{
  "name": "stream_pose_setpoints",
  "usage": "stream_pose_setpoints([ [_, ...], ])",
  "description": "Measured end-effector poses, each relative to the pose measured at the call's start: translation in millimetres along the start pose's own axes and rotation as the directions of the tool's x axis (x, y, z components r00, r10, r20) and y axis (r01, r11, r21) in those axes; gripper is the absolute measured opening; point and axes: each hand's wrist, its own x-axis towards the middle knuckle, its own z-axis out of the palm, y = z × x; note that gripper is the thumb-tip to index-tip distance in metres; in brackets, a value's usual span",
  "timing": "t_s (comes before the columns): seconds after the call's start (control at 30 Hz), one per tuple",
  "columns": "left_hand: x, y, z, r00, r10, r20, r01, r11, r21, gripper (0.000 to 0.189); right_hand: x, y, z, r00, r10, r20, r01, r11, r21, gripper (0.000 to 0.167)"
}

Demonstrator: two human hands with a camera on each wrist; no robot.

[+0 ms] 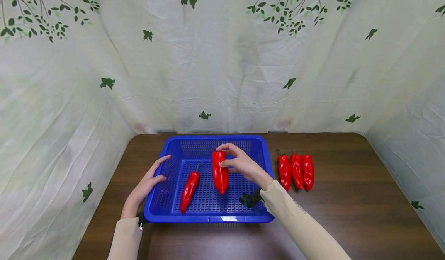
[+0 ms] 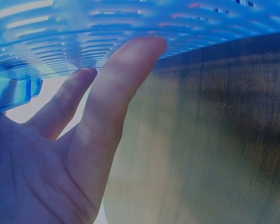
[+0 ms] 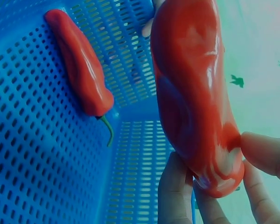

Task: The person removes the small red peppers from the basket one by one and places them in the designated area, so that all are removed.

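Right hand point(image 1: 243, 164) grasps pepper point(image 1: 219, 177) by stem end, over basket point(image 1: 180, 218), probably so that tip points down. Left hand point(image 1: 147, 183), fingers extended, grasping nothing, touches basket's left side, likely for steadying. Second pepper point(image 1: 190, 190) lies inside; three peppers point(image 1: 297, 171) lie on surface point(image 1: 351, 198) at right, perhaps for easy reach.

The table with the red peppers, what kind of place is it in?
Probably an indoor spot set up specially, though I can't tell the building. A wrinkly leaf-print sheet hangs behind the brown table and at both sides, and a blue basket stands on top beside three red peppers.
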Motion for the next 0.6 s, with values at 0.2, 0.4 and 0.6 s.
stream_pose_setpoints([
  [0.2,0.6,-0.8,0.2,1.0,-0.003,-0.001,0.003,1.0,0.001,0.064,-4.7,-2,-10,1.0,-0.012,0.008,0.012,1.0,0.001,0.045],
  [0.4,0.4,-0.1,0.2,1.0,-0.005,-0.003,0.005,1.0,-0.002,0.064,-10.5,-6,-19,1.0,-0.011,-0.008,0.011,1.0,-0.003,0.045],
  [0.6,-0.4,2.0,0.6,1.0,0.003,-0.003,-0.003,1.0,-0.003,0.064,-17.2,-7,-30,1.0,-0.012,-0.023,0.012,1.0,0.002,0.044],
])
